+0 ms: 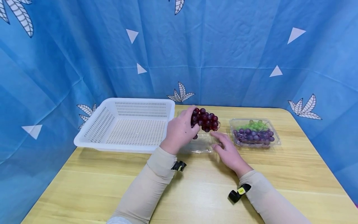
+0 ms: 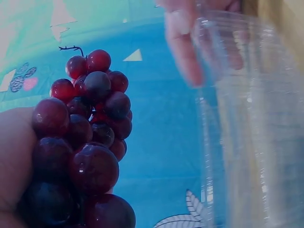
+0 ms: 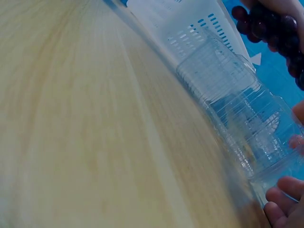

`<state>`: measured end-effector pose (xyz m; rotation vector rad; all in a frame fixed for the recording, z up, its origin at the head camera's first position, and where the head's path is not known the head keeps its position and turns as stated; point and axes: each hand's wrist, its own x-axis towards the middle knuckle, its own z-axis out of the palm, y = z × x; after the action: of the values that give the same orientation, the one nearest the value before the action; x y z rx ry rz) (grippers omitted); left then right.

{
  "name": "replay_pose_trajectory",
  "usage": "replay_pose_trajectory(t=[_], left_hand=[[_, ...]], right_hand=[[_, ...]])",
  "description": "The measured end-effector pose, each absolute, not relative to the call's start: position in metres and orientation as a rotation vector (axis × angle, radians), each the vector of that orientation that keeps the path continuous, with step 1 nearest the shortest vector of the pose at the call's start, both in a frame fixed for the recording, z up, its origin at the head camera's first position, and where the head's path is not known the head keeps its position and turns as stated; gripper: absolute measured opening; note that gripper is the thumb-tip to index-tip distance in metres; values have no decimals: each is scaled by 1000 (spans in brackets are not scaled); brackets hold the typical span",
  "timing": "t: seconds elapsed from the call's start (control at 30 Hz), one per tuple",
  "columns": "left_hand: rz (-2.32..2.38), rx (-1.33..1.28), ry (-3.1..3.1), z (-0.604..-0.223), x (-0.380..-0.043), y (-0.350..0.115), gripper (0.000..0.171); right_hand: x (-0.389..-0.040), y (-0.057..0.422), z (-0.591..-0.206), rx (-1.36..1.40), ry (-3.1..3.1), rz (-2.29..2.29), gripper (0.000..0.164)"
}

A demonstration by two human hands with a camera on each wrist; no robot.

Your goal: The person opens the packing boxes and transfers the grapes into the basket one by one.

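My left hand point(image 1: 180, 129) grips a bunch of dark red grapes point(image 1: 206, 120) above a clear plastic box point(image 1: 199, 144) in the middle of the table. In the left wrist view the grapes point(image 2: 92, 142) hang close to the palm, with a bit of stem at the far end. The box point(image 3: 237, 109) looks bare inside in the right wrist view. At the box's right end lies my right hand point(image 1: 230, 154), its fingers fairly straight and touching or nearly touching the edge; exact contact is hard to tell.
A white perforated plastic basket point(image 1: 112, 144) stands at the left, close beside the box. To the right sits a second clear box point(image 1: 275, 140) with green grapes point(image 1: 253, 125) and purple grapes point(image 1: 253, 136) inside. A blue curtain point(image 1: 223, 62) hangs behind the wooden table point(image 1: 201, 193).
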<state>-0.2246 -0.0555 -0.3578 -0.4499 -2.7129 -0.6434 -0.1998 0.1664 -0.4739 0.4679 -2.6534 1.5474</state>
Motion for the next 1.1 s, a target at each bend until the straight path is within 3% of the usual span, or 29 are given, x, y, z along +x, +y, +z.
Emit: replay_pose_trajectory(t=[0.1,0.33,0.63,1.1], left_hand=[[-663,-443,-2684,-351,-223,-61,65],[-721,-364,-2622,-331,-217,-79,65],[-814,-179,-2540,-312,-214,-116,62],[-896,163,-2606,-312,-224,-181,63]], right_hand=[[-199,166,-473,504,-2677,1477,50],[-198,167,-475,532,-2748,1399,77],[-200,169,-474,381,-2730,1467,77],[-201,170,-476,413,-2632,1605,77]])
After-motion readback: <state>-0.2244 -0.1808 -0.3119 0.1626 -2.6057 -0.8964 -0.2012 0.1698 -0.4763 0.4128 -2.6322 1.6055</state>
